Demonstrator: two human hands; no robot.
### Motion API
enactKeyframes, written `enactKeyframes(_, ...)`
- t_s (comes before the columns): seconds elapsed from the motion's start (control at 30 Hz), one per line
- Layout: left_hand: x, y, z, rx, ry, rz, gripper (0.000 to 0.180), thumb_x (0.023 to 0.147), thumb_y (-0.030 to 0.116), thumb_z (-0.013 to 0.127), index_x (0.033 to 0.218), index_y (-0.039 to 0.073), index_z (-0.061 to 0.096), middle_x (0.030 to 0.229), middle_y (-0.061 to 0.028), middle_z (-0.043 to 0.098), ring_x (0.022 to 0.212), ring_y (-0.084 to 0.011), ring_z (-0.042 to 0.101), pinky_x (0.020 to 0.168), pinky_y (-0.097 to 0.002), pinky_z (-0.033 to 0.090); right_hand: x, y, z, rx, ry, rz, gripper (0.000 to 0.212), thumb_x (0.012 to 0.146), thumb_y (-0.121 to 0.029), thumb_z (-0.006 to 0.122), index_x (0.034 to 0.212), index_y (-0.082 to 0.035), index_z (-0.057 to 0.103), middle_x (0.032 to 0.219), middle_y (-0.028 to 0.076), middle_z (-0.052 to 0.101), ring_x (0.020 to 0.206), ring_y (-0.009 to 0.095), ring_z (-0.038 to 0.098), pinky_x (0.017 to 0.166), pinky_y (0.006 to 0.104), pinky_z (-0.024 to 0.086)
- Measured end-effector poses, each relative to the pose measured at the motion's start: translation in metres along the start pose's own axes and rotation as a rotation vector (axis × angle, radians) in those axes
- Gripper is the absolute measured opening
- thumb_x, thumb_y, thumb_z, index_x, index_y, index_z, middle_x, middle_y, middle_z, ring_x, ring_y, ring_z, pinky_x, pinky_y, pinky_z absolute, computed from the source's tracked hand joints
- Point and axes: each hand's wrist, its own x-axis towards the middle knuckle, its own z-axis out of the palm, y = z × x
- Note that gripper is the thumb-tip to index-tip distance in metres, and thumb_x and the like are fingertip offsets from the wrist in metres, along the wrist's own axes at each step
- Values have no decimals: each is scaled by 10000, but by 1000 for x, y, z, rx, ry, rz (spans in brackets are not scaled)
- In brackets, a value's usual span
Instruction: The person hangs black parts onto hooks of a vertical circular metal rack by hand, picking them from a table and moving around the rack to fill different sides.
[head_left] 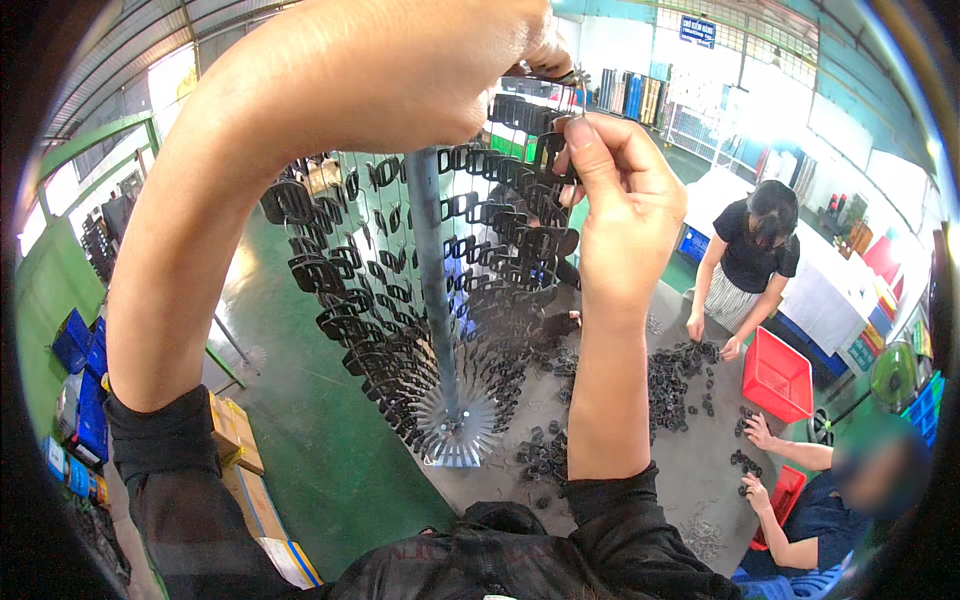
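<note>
Two raised hands, left hand (400,70), right hand (620,190) pinching one black clip (549,150), one hanging rack (430,280)

Bright daylit hall, light pours in from windows at upper right and left, blown out white there. Heavy fisheye bend, black vignette round the rim. Left hand (400,70) very close to lens, soft and overexposed. Right hand (620,190) sharper. Far background slightly soft, shadows weak on green floor (300,400)
</note>
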Motion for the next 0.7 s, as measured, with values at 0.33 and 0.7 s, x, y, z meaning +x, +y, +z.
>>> enactKeyframes(0.33, 16, -9, 6, 20, -10, 7, 336, 744, -46, 477, 1047, -49, 623, 820, -190, 663, 743, -310, 651, 709, -397, 517, 13, 20, -77, 50, -55, 205, 126, 893, -118, 636, 938, -7, 675, 749, 18, 619, 619, 55, 534, 537, 178, 405)
enactKeyframes(0.7, 11, -16, 7, -30, 6, 113, 427, 841, 103, 554, 1251, -8, 521, 1116, -230, 631, 1029, -320, 628, 918, -396, 506, 20, 28, -171, -1476, 74, 170, 314, 798, -242, 685, 1051, -57, 666, 1053, 128, 640, 965, 261, 617, 865, 364, 455)
